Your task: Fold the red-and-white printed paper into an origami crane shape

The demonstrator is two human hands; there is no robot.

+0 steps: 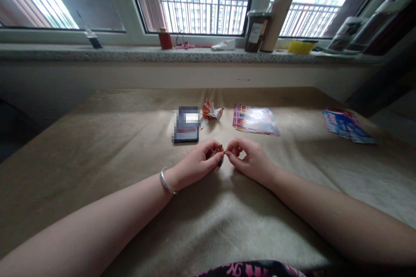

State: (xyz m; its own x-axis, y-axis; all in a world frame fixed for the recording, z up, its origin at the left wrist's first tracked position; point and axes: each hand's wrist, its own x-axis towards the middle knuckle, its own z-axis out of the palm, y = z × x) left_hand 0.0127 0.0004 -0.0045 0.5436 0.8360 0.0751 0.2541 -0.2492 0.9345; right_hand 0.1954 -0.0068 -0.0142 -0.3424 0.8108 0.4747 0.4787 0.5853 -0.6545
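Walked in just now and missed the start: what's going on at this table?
A person pinches a small piece of red printed paper between the fingertips of both hands, just above a cloth-covered table. The left hand, with a silver bangle at the wrist, meets the right hand at the paper. Beyond them lie a phone, a folded paper figure, a stack of printed sheets and, farther right, blue sheets.
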